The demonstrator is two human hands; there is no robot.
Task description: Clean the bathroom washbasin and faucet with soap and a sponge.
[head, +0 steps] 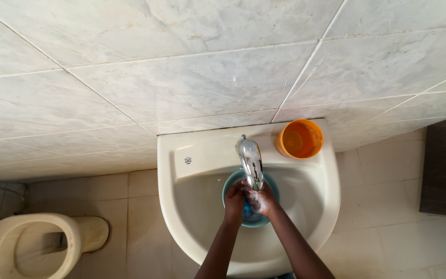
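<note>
Both hands, the left hand and the soapy right hand, are meeting at lower centre of the frame directly below the chrome tap, over the teal bowl in the sink, fingers curled around something blue that cannot be made out.

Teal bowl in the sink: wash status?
Done: nothing looks finished; the orange cup stands on the basin rim. In hand: left hand and soapy right hand work inside the teal bowl under the chrome tap. Left: lather remains; no running water discernible.
</note>
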